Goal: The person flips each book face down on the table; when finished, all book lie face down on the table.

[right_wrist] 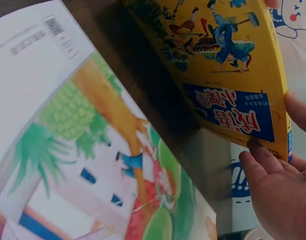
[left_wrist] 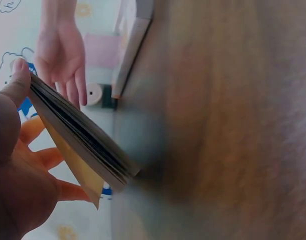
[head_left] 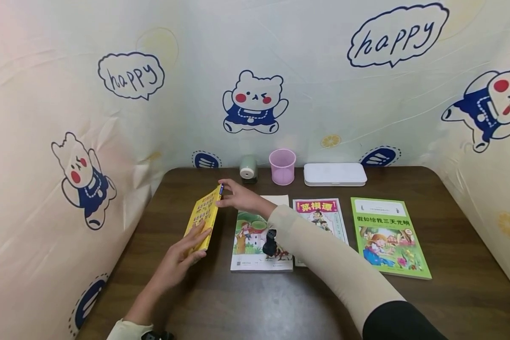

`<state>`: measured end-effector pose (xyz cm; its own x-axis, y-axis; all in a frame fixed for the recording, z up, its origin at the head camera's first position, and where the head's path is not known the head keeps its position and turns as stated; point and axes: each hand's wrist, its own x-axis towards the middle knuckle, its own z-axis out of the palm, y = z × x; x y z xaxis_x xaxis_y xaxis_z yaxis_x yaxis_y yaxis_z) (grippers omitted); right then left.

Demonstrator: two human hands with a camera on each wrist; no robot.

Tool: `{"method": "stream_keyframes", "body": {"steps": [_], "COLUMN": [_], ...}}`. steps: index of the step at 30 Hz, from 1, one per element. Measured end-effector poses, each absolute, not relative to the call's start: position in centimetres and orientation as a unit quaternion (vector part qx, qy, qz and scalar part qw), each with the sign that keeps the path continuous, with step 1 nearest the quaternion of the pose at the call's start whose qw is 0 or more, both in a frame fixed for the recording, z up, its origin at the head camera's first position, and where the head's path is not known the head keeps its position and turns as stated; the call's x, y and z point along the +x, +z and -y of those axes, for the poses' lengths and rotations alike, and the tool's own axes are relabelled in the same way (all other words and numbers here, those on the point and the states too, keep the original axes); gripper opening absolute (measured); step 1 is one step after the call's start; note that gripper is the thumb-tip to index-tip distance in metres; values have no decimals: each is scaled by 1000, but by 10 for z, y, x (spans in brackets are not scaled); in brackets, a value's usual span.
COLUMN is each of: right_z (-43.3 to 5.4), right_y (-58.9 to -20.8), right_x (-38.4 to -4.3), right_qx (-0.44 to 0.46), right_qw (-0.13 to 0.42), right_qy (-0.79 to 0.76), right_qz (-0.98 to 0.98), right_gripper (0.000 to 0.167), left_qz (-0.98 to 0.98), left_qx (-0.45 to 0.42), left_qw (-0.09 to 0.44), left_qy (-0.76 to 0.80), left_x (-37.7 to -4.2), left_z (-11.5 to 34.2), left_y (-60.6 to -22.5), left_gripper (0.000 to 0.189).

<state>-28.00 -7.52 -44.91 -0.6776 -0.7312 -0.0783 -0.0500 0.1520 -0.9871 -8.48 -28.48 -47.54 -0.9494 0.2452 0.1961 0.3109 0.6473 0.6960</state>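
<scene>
A yellow book (head_left: 205, 208) is tilted up on its side over the left part of the table. My left hand (head_left: 176, 259) holds it from the near side, with the thumb on one side and the fingers spread across the cover. In the left wrist view, the page edges of the book (left_wrist: 88, 132) are slightly parted. My right hand (head_left: 245, 196) pinches its far end by the spine. The right wrist view shows the book's illustrated cover (right_wrist: 228, 65) with a blue title panel, and right fingertips (right_wrist: 260, 155) at its end.
A picture book (head_left: 246, 259) lies partly under my right forearm, beside a pink-titled book (head_left: 318, 205). Farther right is a green-bordered book (head_left: 391, 241). Along the back stand a small green-and-white object (head_left: 248, 169), a pink cup (head_left: 283, 167) and a white case (head_left: 335, 174). Printed cloth surrounds the table.
</scene>
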Motion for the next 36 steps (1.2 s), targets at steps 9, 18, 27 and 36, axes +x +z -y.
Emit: {"method": "stream_keyframes", "body": {"steps": [9,18,27,36], "right_z": [64,61,62,67], "right_y": [-466,-476,-486,-494], "right_x": [-281,-287,-288,-284], "right_qx": [-277,-314,-336,-324], "right_qw": [270,209,182,166], "right_qy": [-517,-369,-288,-258], "right_qz": [-764,-849,-878,-895], "right_gripper": [85,90,91,91], "left_qz": [909,922,949,957], "left_qx": [-135,-107,-91,-78], "left_qw": [7,-41,-74,-88], "left_qy": [-395,-369,-292,-264], "left_x": [-86,-89,-95,-95], "left_z": [275,274,273,271], "left_y": [-488,-492,-498,-497], "left_gripper": [68,64,56,56]}}
